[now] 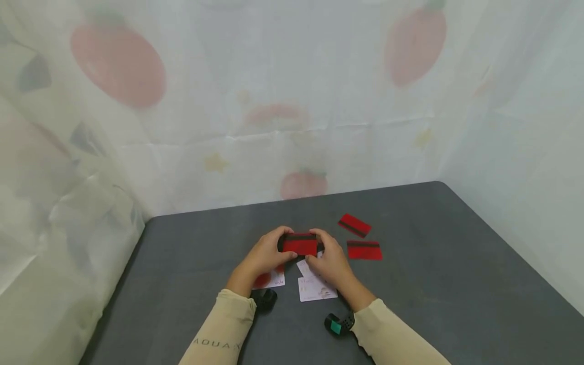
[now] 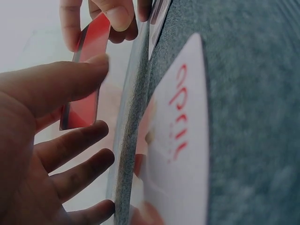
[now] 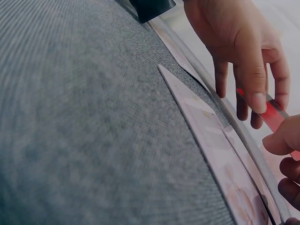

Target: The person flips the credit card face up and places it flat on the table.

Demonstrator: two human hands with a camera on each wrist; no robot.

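A red card (image 1: 299,245) with a black stripe is raised above the table between both hands. My left hand (image 1: 266,249) pinches its left end, the thumb lying across the red face in the left wrist view and the other fingers spread below. At the opposite end, my right hand (image 1: 332,258) pinches the card between thumb and fingers. Beneath the left hand lies a white card with red "april" lettering (image 2: 180,117). Two pale printed cards overlap near the right hand; the nearer pale card (image 1: 318,289) lies flat in front of it.
Right of the hands, two more red striped cards lie on the dark grey table: the farther red card (image 1: 354,225) is slanted, the nearer red card (image 1: 364,250) almost straight. Pale curtains (image 1: 237,111) with fruit prints enclose the table's back and sides. Both wrists carry black straps.
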